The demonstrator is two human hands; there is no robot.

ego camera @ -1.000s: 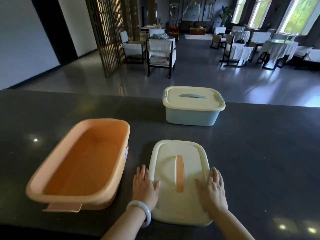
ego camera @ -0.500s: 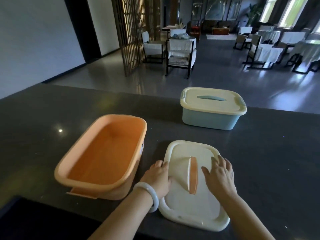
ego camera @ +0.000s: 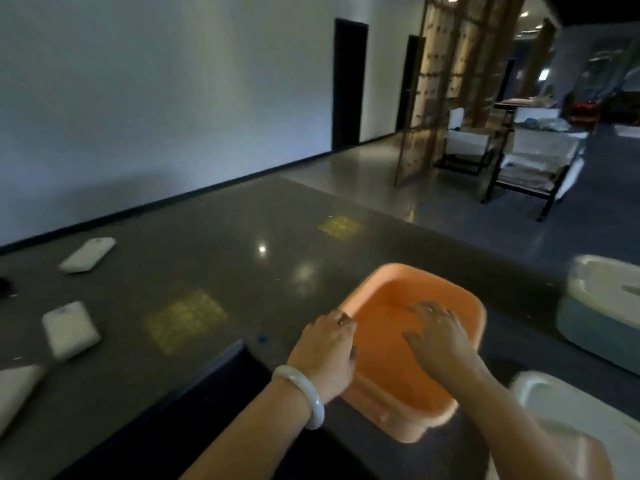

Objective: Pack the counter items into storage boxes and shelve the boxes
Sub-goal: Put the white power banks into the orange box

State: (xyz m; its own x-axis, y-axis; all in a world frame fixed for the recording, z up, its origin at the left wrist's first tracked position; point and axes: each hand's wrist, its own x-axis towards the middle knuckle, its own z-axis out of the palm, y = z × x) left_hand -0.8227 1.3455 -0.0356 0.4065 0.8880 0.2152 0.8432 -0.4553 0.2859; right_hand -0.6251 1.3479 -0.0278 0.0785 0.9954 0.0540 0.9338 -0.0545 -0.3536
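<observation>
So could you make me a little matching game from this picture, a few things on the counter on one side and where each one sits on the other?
Things:
1. orange box
2. blue box with cream lid
3. loose cream lid
4. white flat packs

Places:
a. far left of the counter
b. bottom right corner, nearest the person
c. right edge, beyond the loose lid
d. middle, between the left hand and right hand

Pairs: 1-d, 2-c, 3-b, 4-a
</observation>
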